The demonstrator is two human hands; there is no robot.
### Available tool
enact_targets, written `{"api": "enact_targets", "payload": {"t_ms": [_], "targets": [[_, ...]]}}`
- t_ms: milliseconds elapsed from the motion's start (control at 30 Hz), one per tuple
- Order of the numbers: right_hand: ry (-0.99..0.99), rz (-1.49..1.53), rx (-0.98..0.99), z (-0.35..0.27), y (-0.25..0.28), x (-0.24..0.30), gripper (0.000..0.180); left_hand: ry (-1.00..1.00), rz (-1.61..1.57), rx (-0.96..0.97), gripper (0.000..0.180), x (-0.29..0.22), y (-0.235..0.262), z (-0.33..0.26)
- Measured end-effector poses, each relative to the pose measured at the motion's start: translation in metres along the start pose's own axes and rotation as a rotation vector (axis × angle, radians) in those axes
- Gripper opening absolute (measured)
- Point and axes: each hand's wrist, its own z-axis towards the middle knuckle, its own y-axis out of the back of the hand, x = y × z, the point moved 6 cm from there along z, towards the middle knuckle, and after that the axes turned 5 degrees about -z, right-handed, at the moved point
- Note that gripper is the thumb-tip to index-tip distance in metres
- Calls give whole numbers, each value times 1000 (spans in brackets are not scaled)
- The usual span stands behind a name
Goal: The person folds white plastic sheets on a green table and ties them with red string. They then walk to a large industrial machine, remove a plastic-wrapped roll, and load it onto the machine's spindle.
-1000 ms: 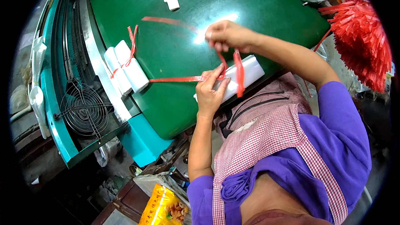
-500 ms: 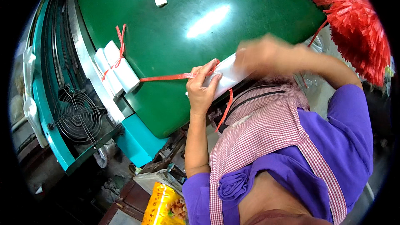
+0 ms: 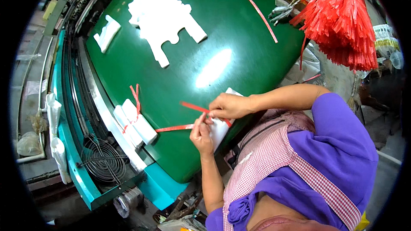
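Observation:
A rolled bundle of white plastic bags (image 3: 219,133) lies at the near edge of the green tabletop, against my apron. A red plastic strip (image 3: 174,128) runs leftward from it to a pair of white rolls (image 3: 144,125), themselves tied with red strip. My left hand (image 3: 202,136) pinches the red strip at the bundle's left side. Close against it, my right hand (image 3: 230,106) is closed over the bundle's top, fingers on the strip, whose loose end sticks out to the upper left. The fingertips partly hide the crossing of the strip.
White vest-handled plastic bags (image 3: 158,15) are piled at the far side, with a small white roll (image 3: 108,34) beside them. One loose red strip (image 3: 252,3) lies at far right. A thick bunch of red strips (image 3: 338,21) hangs beyond the right edge. Teal metal framing (image 3: 160,184) borders the left.
My right hand, blurred at the bundle's right end before, has come left beside my left hand. The strip end that hung below the bundle now points up and left. The whole view has shifted.

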Motion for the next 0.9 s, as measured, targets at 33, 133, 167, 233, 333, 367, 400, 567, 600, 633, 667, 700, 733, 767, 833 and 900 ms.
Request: {"api": "enact_targets", "payload": {"t_ms": [33,133,167,233,333,367,400,567,600,633,667,700,733,767,833,900], "targets": [[88,-139,-6,2,-3,0,23,-136,46,27,27,-4,-4,0],[194,-393,37,-1,-14,10,24,-129,149,-9,24,-11,-7,2],[224,-403,45,-1,-17,8,24,-95,55,-27,17,-4,-2,2],[313,-430,-1,-10,-12,20,19,-6,-49,-88,12,-2,5,0],[766,-709,-87,-33,-10,44,15,80,-239,-233,5,1,7,5],[930,-882,14,-40,-20,49,13,87,-244,-248,4,1,11,4],[857,-1034,158,-37,-30,33,15,106,-258,-229,3,3,4,7],[845,-1126,117,-15,-41,44,14,61,-191,-280,7,-10,1,4],[877,-1196,164,-14,-45,42,14,53,-171,-286,7,-10,2,4],[906,-1260,214,-17,-46,40,14,57,-178,-264,8,-7,0,4],[862,-1282,192,-17,-39,37,14,61,-185,-243,9,-5,-3,6],[830,-1293,172,-18,-36,38,14,61,-204,-240,10,-7,-4,6],[800,-1305,153,-18,-33,38,13,47,-160,-208,10,-5,-2,5],[839,-1236,51,-22,-29,43,14,32,-116,-178,11,0,1,5],[808,-1276,217,-20,-42,45,14,-46,19,-174,11,-4,-3,5],[811,-1158,321,-18,-51,45,13,-82,65,-133,12,-5,-10,1]]}}
